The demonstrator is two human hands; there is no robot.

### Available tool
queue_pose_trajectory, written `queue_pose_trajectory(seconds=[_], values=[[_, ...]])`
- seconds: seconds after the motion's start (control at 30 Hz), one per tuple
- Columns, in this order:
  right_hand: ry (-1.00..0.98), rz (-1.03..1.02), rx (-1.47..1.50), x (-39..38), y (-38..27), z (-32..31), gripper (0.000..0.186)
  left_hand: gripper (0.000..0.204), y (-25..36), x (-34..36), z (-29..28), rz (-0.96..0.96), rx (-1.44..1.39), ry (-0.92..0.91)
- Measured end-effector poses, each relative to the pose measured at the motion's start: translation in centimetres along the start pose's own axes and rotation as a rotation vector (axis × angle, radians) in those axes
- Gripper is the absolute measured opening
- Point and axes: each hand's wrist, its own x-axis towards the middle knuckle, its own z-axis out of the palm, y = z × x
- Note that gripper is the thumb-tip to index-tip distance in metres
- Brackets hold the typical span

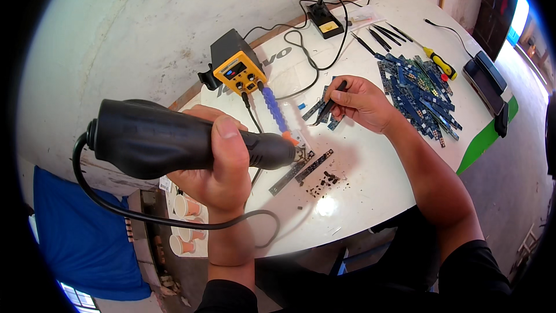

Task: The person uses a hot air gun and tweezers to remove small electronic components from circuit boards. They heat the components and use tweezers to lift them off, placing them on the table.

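My left hand (223,168) is wrapped round a thick black hot air gun (156,139), its cable looping down below my wrist. The gun's metal nozzle points at the end of a narrow circuit board strip (284,181) on the table. Beside that lies a second dark strip (314,165), with small black chips (330,178) scattered near it. In my right hand (368,107), black tweezers (332,101) are pinched, tips downward, just above several short board strips (315,110). Whether the tweezer tips touch anything I cannot tell.
A yellow-and-black soldering station (240,72) stands by the wall, a blue jointed hose (273,107) near it. Behind is an iron stand (325,20). To the right lie a board pile (420,93), a yellow screwdriver (441,62) and a phone (485,84). Paper cups (184,244) sit at left.
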Motion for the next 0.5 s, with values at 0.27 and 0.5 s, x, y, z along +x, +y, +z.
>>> queue_pose_trajectory(seconds=[0.27,0.5], values=[[0.017,0.001,-0.004,-0.06,-0.08,0.14,0.011,0.023,0.75,-0.13,0.63,0.023,-0.059,-0.014],[-0.016,-0.002,-0.077,-0.10,-0.56,0.08,0.009,0.021,0.33,0.02,0.42,0.042,-0.038,-0.005]])
